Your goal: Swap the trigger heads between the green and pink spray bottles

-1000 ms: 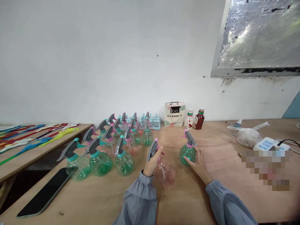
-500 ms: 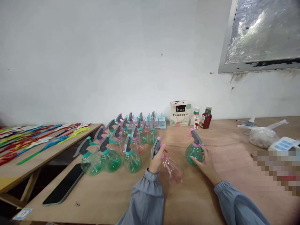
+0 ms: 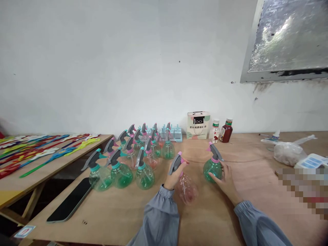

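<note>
My left hand is wrapped round the grey and pink spray head of a clear pink round bottle, which leans with its body toward the lower right. My right hand holds the lower side of a green spray bottle with a pink collar, its thumb in front and fingers at the right. That bottle stands upright on the table. Left of my left hand, several green and pink spray bottles stand grouped, the nearest being a green one with a turquoise collar.
A black phone lies at the table's left. Behind stand a light blue rack, a paper bag and two small bottles. A plastic bag lies right. Colourful flat pieces cover the side table.
The pink bottle in my left hand has turned slightly, its spray head shifting right and its body more upright. My right hand stays on the green bottle. The view has shifted slightly.
</note>
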Demonstrator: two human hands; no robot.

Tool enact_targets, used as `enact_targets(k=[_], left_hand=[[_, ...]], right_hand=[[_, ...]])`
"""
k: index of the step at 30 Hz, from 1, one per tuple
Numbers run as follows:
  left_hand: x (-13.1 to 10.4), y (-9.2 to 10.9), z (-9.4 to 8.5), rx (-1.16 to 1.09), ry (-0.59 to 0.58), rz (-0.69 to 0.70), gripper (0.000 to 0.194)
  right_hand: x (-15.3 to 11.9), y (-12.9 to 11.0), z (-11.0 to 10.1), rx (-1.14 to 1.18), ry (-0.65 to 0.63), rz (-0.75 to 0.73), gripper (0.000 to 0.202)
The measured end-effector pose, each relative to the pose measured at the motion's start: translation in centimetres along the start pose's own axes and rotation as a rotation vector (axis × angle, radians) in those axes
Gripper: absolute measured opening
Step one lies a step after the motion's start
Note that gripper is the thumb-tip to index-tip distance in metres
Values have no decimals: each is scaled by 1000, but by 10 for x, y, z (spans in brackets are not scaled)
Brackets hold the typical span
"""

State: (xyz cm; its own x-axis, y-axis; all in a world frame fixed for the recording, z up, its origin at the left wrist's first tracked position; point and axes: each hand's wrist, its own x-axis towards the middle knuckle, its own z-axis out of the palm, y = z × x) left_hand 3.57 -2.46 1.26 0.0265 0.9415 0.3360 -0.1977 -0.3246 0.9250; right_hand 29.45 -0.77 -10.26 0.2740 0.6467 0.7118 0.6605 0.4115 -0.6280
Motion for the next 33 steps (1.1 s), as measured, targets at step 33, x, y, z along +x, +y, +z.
enact_targets(k=[33], left_hand=[[39,-16,-41,580,345,347,35]], right_hand=[[1,-6,-1,24,-7,23,72]])
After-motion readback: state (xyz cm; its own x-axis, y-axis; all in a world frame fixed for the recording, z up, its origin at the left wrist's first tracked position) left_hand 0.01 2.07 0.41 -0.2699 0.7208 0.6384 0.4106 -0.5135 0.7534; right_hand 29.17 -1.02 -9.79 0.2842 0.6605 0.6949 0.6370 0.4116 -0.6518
